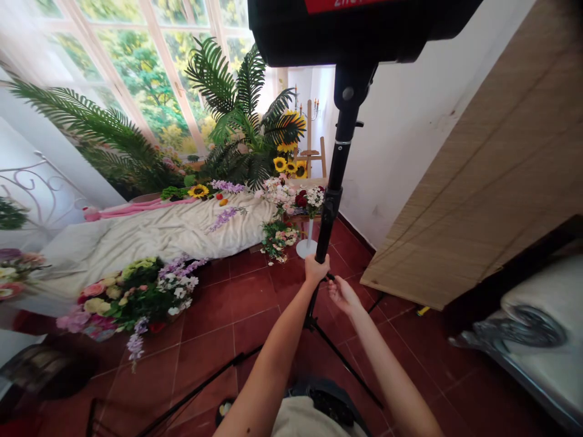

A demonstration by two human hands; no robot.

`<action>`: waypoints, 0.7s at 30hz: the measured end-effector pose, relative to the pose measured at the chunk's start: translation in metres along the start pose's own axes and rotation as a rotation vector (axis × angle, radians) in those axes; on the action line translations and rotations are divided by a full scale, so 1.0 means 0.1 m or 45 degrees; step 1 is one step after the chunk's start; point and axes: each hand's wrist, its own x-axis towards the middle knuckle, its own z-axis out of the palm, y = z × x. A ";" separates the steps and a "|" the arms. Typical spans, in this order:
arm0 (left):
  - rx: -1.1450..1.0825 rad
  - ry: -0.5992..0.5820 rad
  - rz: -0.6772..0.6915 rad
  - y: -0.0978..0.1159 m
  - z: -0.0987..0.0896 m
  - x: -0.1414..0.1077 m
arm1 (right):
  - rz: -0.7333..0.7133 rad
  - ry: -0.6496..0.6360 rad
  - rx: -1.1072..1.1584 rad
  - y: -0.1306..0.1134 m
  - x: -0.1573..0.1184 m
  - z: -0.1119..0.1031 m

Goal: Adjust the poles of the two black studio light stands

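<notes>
A black light stand point(337, 167) rises in front of me, with a large black lamp housing point(355, 30) bearing a red label at its top. My left hand point(316, 269) is wrapped round the pole low down. Just to the right, my right hand point(342, 294) has its fingers closed at a small black knob point(330, 277) on the pole. Below my hands the stand's thin legs point(348, 364) spread over the red tiled floor point(252, 295).
A couch with a cream cloth point(182, 227) and flower bunches point(132, 291) lies to the left. Palm leaves point(241, 115) and sunflowers stand by the window. A bamboo blind point(483, 164) and a silver-framed seat point(546, 321) are at right.
</notes>
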 end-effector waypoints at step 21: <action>0.005 0.022 0.012 -0.04 0.04 -0.01 | 0.186 -0.324 0.193 -0.07 -0.08 -0.07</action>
